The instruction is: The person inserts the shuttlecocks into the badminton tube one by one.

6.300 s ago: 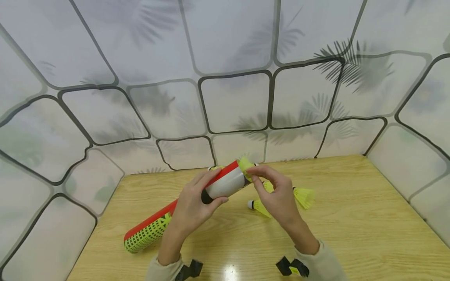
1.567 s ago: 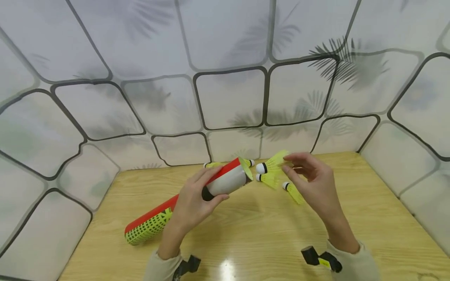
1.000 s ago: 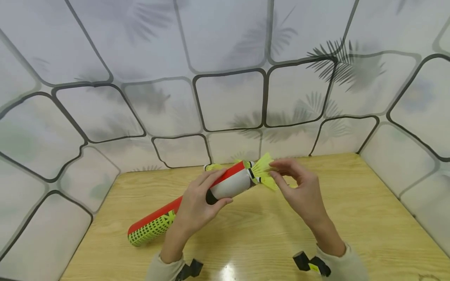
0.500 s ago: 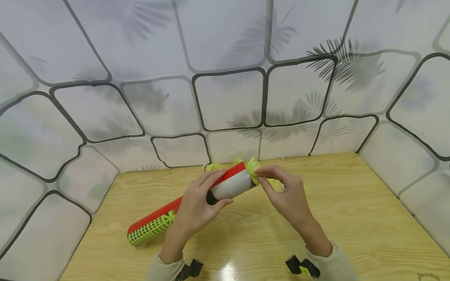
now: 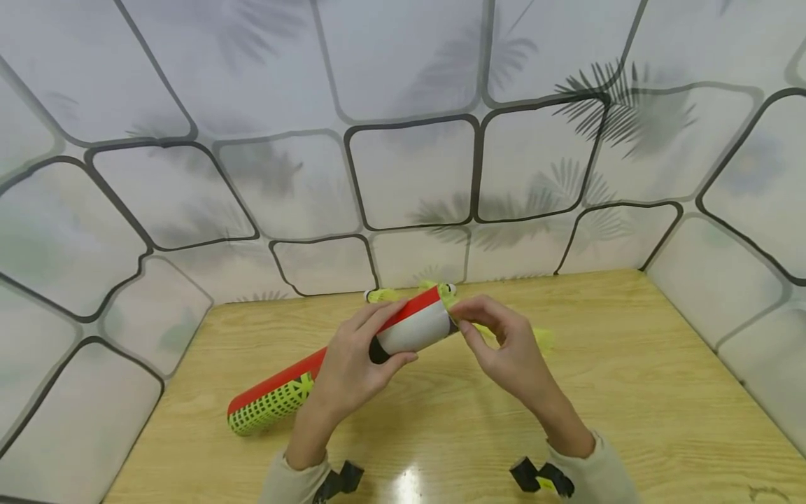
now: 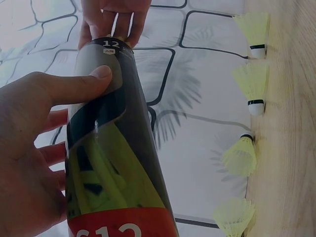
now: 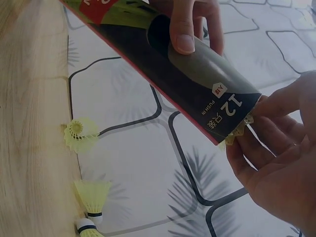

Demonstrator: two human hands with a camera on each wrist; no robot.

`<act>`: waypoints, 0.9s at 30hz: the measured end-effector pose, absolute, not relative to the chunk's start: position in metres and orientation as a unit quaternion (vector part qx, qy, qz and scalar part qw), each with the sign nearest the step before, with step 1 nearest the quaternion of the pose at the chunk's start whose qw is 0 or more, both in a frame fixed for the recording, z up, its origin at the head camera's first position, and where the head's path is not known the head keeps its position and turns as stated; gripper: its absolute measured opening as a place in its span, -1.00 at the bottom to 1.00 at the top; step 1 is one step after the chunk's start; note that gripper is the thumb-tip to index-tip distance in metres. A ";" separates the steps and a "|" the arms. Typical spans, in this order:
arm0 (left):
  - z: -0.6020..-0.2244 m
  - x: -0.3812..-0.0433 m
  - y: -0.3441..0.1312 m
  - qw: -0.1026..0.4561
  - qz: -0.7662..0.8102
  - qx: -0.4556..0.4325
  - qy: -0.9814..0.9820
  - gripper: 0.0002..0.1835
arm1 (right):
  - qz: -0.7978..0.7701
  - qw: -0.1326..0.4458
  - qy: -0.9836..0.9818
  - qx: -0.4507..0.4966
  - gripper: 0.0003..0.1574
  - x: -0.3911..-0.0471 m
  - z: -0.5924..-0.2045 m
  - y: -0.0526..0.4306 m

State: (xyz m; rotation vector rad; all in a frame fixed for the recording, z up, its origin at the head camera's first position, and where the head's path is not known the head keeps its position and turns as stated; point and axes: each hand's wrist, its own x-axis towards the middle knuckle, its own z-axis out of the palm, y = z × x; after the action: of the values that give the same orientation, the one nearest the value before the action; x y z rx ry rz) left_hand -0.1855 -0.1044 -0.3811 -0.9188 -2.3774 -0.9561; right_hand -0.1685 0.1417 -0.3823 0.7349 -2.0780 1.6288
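Note:
My left hand [image 5: 349,360] grips a shuttlecock tube [image 5: 415,330], red, white and black with a lime pattern, around its upper part. The tube slants, its mouth toward the upper right in the head view and its lower end toward the lower left. At the mouth, my right hand [image 5: 504,346] has its thumb and fingers on a yellow shuttlecock [image 7: 237,133]. Only the edge of that shuttlecock's skirt shows past the rim in the right wrist view; the rest is hidden inside the tube. The right fingertips touch the rim area.
Several loose yellow shuttlecocks lie on the wooden table [image 5: 630,392] behind the tube and the right hand, among them a shuttlecock [image 6: 252,34] and another shuttlecock [image 6: 241,155]. A patterned fabric wall [image 5: 409,175] borders the table's back and sides.
The right hand has brought a shuttlecock leftward from beside the tube into its mouth, and its skirt has sunk nearly all the way in. The left hand keeps its grip with little movement.

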 end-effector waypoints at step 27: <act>-0.380 -0.189 -0.112 0.213 -0.346 -0.306 -0.861 -0.21 | 0.525 0.218 -0.798 0.200 -0.67 -0.175 -0.379 0.189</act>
State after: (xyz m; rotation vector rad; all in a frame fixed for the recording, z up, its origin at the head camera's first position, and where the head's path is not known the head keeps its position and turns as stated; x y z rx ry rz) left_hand -0.1895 -0.1122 -0.3803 -0.8509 -2.3901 -0.9592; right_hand -0.1748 0.1890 -0.3790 0.5537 -2.2102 1.4525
